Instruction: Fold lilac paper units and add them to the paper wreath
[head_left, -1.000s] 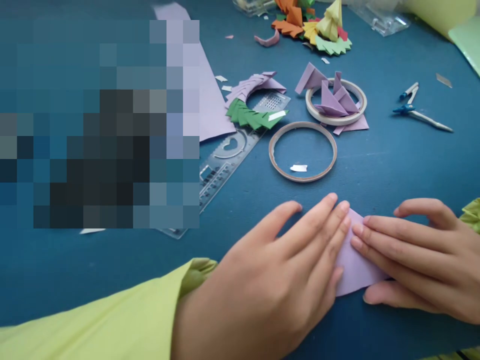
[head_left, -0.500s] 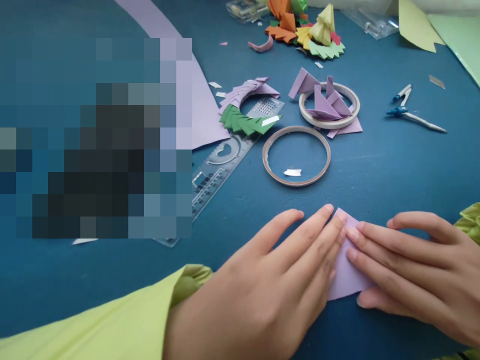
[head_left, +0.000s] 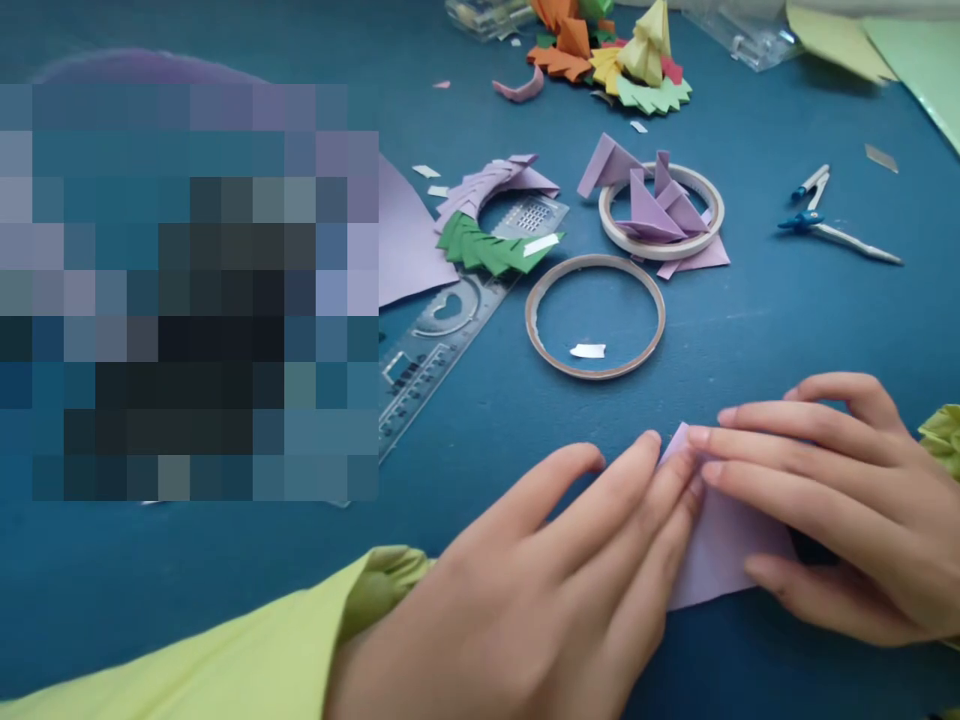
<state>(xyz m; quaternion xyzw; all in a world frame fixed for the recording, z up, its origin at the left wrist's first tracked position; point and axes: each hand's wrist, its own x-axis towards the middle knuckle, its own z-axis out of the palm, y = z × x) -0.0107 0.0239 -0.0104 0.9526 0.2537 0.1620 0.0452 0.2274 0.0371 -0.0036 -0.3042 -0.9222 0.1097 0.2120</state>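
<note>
A small folded lilac paper piece (head_left: 720,545) lies on the blue table (head_left: 787,330) near its front edge. My left hand (head_left: 540,590) rests flat on the paper's left side, fingers stretched out and close together. My right hand (head_left: 832,510) presses the paper from the right, its fingers lying over the top corner and the thumb at the lower edge. The fingertips of both hands meet at the paper's upper tip. Most of the paper is hidden under my hands.
Beyond my hands lie an empty tape ring (head_left: 595,316), a tape roll (head_left: 661,212) holding lilac folded pieces, a lilac and green paper ring (head_left: 491,215), a clear ruler (head_left: 431,350), a compass (head_left: 832,220), colourful folded pieces (head_left: 615,50) and a lilac sheet (head_left: 401,240).
My right hand has lifted its palm and slid its fingers up over the paper's top corner. My left hand has drawn slightly down and back. The lilac sheet at the left has shifted.
</note>
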